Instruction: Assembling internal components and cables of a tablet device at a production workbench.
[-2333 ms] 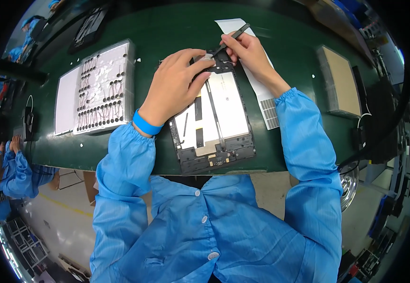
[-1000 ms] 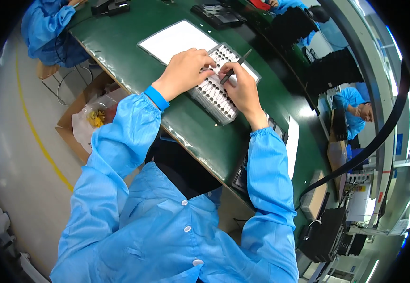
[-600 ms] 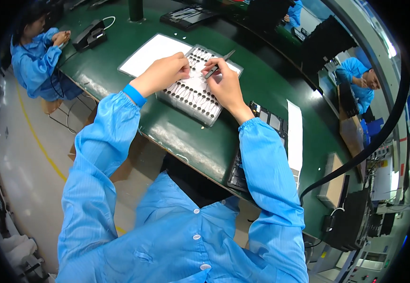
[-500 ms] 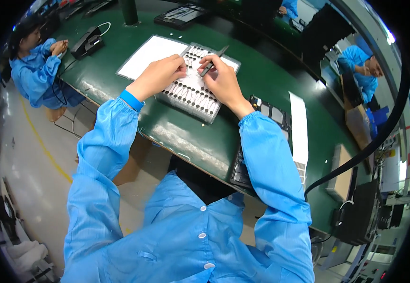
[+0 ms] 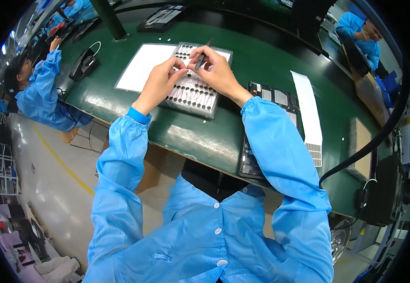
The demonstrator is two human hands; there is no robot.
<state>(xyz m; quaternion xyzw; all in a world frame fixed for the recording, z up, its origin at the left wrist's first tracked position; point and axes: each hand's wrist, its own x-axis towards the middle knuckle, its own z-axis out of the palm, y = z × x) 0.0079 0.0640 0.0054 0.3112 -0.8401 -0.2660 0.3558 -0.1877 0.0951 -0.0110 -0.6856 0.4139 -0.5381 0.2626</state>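
Observation:
Over a clear plastic tray (image 5: 194, 109) my two hands meet, thumbs and fingertips almost touching. Rows of small round black parts with thin wire leads (image 5: 196, 90) cover the tray. My right hand (image 5: 219, 75) is closed around dark tweezers (image 5: 202, 57), which slant up past the fingers. Pinched together, the fingers of my left hand (image 5: 162, 82) may hold something small at their tips; it is too small to make out. Under and beside my left hand lies a flat white sheet in a clear tray (image 5: 141, 66).
Right of the tray, an opened tablet-like device (image 5: 251, 162) lies partly under my right sleeve, beside a long white strip (image 5: 307, 108). A black device with a cable (image 5: 83, 67) stands at the left. One co-worker (image 5: 44, 99) sits left, another (image 5: 360, 40) far right.
My hands have come together over the tray, fingertips now nearly meeting. The tweezers have turned more upright. The view has shifted slightly. The co-worker at the left has raised a hand.

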